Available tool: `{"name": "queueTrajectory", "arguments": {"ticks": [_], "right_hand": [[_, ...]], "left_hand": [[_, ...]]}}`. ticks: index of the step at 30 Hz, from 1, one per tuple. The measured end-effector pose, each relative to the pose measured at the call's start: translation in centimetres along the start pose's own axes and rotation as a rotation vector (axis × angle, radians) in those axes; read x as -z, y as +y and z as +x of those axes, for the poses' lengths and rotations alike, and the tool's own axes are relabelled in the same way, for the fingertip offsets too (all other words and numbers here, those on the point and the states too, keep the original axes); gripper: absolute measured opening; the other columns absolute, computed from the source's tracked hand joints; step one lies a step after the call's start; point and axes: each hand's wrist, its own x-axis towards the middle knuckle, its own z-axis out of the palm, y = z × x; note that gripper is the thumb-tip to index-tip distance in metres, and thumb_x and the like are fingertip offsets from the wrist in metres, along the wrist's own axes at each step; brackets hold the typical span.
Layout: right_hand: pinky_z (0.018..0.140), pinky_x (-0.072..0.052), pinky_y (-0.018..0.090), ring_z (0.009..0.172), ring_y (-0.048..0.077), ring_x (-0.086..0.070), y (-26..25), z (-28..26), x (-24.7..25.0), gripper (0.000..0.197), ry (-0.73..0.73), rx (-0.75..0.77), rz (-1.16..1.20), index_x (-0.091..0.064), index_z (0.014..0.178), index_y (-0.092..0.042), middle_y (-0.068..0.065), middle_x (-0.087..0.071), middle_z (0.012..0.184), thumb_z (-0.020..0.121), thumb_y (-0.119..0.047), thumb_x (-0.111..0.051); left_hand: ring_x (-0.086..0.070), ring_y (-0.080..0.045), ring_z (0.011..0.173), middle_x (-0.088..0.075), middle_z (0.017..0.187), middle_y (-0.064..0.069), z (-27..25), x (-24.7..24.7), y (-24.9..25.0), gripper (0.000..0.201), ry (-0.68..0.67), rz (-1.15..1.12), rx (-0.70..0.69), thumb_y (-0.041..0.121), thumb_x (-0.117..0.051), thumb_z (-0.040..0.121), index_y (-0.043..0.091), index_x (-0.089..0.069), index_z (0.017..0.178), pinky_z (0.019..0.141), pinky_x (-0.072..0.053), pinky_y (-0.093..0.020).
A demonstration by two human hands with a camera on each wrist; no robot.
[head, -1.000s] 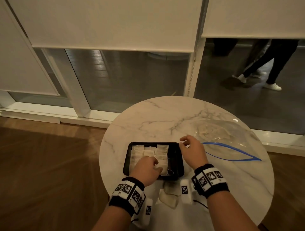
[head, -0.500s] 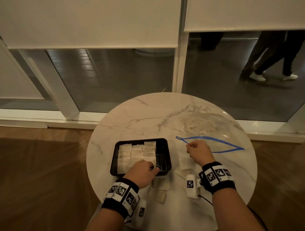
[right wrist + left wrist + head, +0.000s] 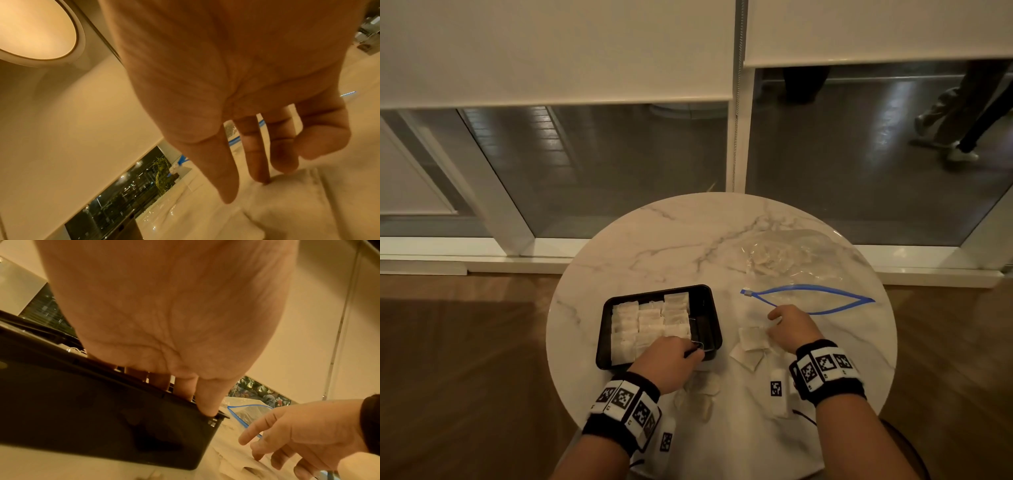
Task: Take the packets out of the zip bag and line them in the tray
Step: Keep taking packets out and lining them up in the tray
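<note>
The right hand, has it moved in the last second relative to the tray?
Yes. The right hand left the black tray's far right corner, moving right and nearer, to the loose packets.

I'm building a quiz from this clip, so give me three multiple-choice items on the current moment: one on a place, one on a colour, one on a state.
1. Where does the tray sit relative to the zip bag?
A. To its left
B. To its right
C. Inside it

2. What colour is the zip bag's seal strip?
A. Red
B. Blue
C. Green

3. What is the right hand doing?
A. Lifting the tray
B. Resting in the person's lap
C. Reaching down with spread fingers onto loose packets on the table

Answers:
1. A, the head view shows the black tray left of the clear bag.
2. B, a blue line rims the open mouth.
3. C, the right wrist view shows a fingertip touching a packet; the left hand is the one at the tray.
</note>
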Motion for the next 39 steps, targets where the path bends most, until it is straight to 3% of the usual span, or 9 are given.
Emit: {"name": "queueTrajectory", "arguments": {"ticks": [6, 13, 21, 24, 25, 29, 34, 39], "right_hand": [[0.102, -0.048, 0.035, 0.121, 0.023, -0.057, -1.0, -0.3, -1.6, 0.057, -0.020, 0.055, -0.094, -0.057, 0.132, -0.018, 0.005, -0.057, 0.133, 0.082, -0.039, -0.075], [0.095, -0.051, 0.036, 0.109, 0.022, -0.057, -1.0, -0.5, -2.8, 0.036, 0.019, 0.041, -0.167, -0.061, 0.110, -0.025, 0.002, -0.054, 0.117, 0.078, -0.037, -0.075], [0.087, -0.055, 0.035, 0.093, 0.019, -0.063, -0.6, 0.4, -3.1, 0.004, 0.085, 0.091, -0.148, -0.068, 0.088, -0.025, 0.002, -0.065, 0.103, 0.087, -0.027, -0.065], [0.088, -0.055, 0.035, 0.095, 0.019, -0.062, -0.6, 0.7, -3.1, 0.004, 0.107, 0.098, -0.138, -0.068, 0.082, -0.030, 0.001, -0.065, 0.103, 0.085, -0.030, -0.067], [0.088, -0.055, 0.035, 0.097, 0.020, -0.062, -0.6, 0.7, -3.1, 0.003, 0.106, 0.094, -0.139, -0.068, 0.085, -0.030, 0.001, -0.065, 0.105, 0.085, -0.032, -0.067], [0.090, -0.052, 0.034, 0.108, 0.021, -0.058, -0.5, 0.6, -3.2, 0.029, 0.081, 0.060, -0.181, -0.065, 0.106, -0.028, -0.001, -0.058, 0.113, 0.080, -0.042, -0.069], [0.089, -0.055, 0.037, 0.097, 0.020, -0.060, -0.5, 0.5, -3.5, 0.014, 0.062, 0.070, -0.188, -0.064, 0.085, -0.028, -0.001, -0.062, 0.101, 0.079, -0.039, -0.070], [0.086, -0.054, 0.034, 0.094, 0.019, -0.062, -0.7, 0.2, -3.5, 0.011, 0.080, 0.098, -0.183, -0.062, 0.081, -0.026, -0.002, -0.066, 0.095, 0.086, -0.033, -0.068]], "left_hand": [[-0.062, -0.018, 0.092, -0.069, 0.103, -0.003, -0.1, -0.1, 0.0, 0.032, 0.013, 0.015, -0.009, 0.040, -0.048, 0.103, 0.018, -0.071, 0.106, 0.081, -0.049, -0.030], [-0.061, -0.017, 0.100, -0.062, 0.111, 0.000, 0.2, 0.3, -1.7, 0.032, 0.106, 0.078, 0.062, 0.041, -0.067, 0.091, 0.018, -0.072, 0.112, 0.091, -0.052, -0.030], [-0.055, -0.023, 0.106, -0.057, 0.111, -0.003, 0.5, -0.7, -2.1, 0.023, 0.044, 0.142, 0.039, 0.034, -0.061, 0.092, 0.021, -0.073, 0.106, 0.094, -0.049, -0.036], [-0.051, -0.023, 0.112, -0.056, 0.118, -0.003, 0.4, -0.7, -1.8, 0.028, 0.034, 0.207, 0.038, 0.037, -0.058, 0.093, 0.022, -0.070, 0.114, 0.098, -0.047, -0.038], [-0.051, -0.023, 0.113, -0.056, 0.120, -0.002, 0.4, -0.7, -1.8, 0.030, 0.033, 0.217, 0.039, 0.037, -0.057, 0.094, 0.022, -0.070, 0.117, 0.099, -0.046, -0.039], [-0.048, -0.023, 0.118, -0.054, 0.126, -0.001, 0.3, -0.6, -1.8, 0.034, 0.010, 0.224, 0.036, 0.038, -0.056, 0.094, 0.027, -0.067, 0.125, 0.104, -0.043, -0.042], [-0.045, -0.023, 0.122, -0.053, 0.130, 0.000, 0.2, -0.6, -1.9, 0.039, 0.006, 0.238, 0.037, 0.038, -0.055, 0.094, 0.031, -0.062, 0.131, 0.106, -0.039, -0.042], [-0.045, -0.023, 0.123, -0.052, 0.130, 0.000, 0.3, -0.7, -2.1, 0.040, 0.004, 0.190, 0.038, 0.036, -0.057, 0.094, 0.030, -0.060, 0.133, 0.109, -0.039, -0.044]]}}
